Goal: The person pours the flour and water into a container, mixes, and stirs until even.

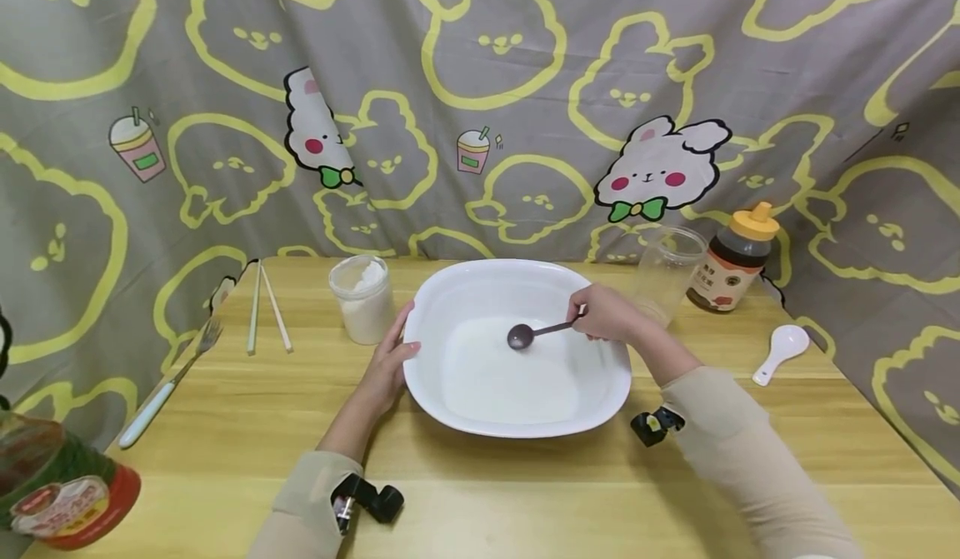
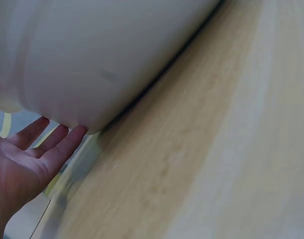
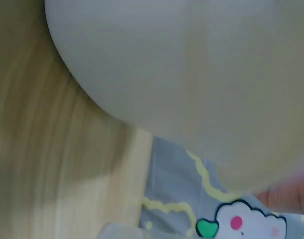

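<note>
A large white basin stands mid-table, its lower inside smooth and white. My left hand holds its left rim, thumb over the edge; in the left wrist view the fingertips meet the outer wall. With my right hand I pinch the handle of a small dark spoon. Its bowl is over the inside of the basin, pointing left. The basin's outer wall fills much of the right wrist view and hides the spoon there; only part of the right hand shows.
Left of the basin are a jar of white powder, chopsticks, a fork and a red-lidded jar. To the right stand a clear cup and a yellow-capped bottle, with a white spoon nearby. A curtain hangs behind.
</note>
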`<state>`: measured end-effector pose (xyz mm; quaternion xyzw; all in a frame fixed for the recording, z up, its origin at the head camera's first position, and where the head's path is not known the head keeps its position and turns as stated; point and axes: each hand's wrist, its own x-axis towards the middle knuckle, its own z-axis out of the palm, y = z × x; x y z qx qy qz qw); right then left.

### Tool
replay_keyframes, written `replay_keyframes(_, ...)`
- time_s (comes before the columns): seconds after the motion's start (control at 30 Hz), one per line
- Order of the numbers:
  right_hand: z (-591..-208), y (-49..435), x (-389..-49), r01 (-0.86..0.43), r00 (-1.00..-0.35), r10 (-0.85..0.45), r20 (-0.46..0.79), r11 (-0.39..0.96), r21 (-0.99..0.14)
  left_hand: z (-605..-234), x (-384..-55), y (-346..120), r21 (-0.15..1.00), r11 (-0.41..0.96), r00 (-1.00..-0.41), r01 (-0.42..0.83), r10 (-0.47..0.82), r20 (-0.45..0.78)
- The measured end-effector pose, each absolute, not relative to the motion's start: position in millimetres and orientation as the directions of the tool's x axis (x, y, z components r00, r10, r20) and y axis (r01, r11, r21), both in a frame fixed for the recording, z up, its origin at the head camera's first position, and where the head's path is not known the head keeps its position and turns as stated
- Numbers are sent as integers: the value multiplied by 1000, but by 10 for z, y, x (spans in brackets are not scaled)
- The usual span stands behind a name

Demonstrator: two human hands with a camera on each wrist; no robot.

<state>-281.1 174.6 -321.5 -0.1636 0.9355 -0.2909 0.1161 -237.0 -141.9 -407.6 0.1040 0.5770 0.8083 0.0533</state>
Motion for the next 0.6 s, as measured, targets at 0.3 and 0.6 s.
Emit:
replay_keyframes(0.3, -3410, 1405, -2804, -261, -884, -454, -116, 683, -682, -4089, -2364, -1438, 947, -319, -972, 35, 208, 106)
replay_keyframes(0.6, -3327, 1535, -2610, -336, -764, -621, -176, 616, -713, -4093, -2359, -1422, 942, -334, -971, 36, 211, 112)
